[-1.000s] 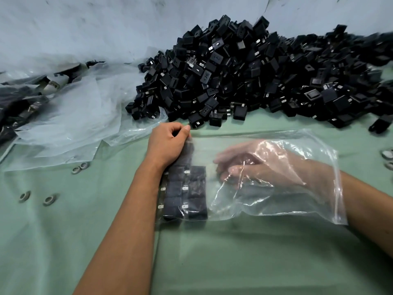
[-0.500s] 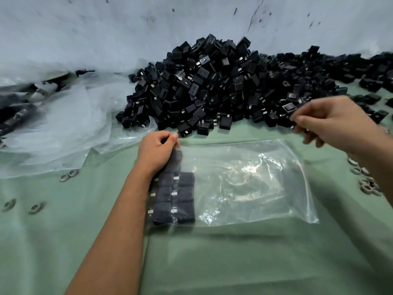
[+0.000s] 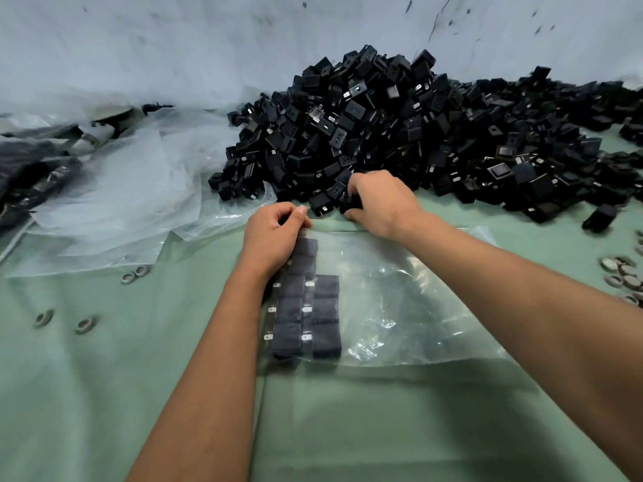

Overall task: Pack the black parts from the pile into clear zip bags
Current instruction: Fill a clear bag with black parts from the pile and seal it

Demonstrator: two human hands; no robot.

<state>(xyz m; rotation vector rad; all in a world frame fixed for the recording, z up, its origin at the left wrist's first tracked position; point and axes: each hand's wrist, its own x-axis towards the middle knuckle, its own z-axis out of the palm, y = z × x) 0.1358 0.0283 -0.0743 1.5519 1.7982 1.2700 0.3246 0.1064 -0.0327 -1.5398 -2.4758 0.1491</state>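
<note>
A clear zip bag [image 3: 400, 300] lies flat on the green-covered worktop [image 3: 104, 394], directly in front of the person. Inside its left end, black parts [image 3: 304, 314] sit in two neat columns, the left column longer and reaching up under the left hand. The left hand [image 3: 275, 238] rests on the bag's far left corner, fingers curled, thumb and fingertips pinching the plastic edge.

The right hand [image 3: 379, 200] reaches over the bag's far edge to the foot of the big pile of black parts [image 3: 400, 140], which is heaped against the pale wall [image 3: 174, 46] and spreads away to the right. Its fingers are curled around one or more black pieces at the pile's near edge; exactly how many it grips cannot be told.

Left of the pile lies a loose heap of empty clear bags [image 3: 121, 189]. Small metal rings [image 3: 83, 323] lie scattered on the cloth at the left, and more of them [image 3: 622, 273] cluster at the right edge.
</note>
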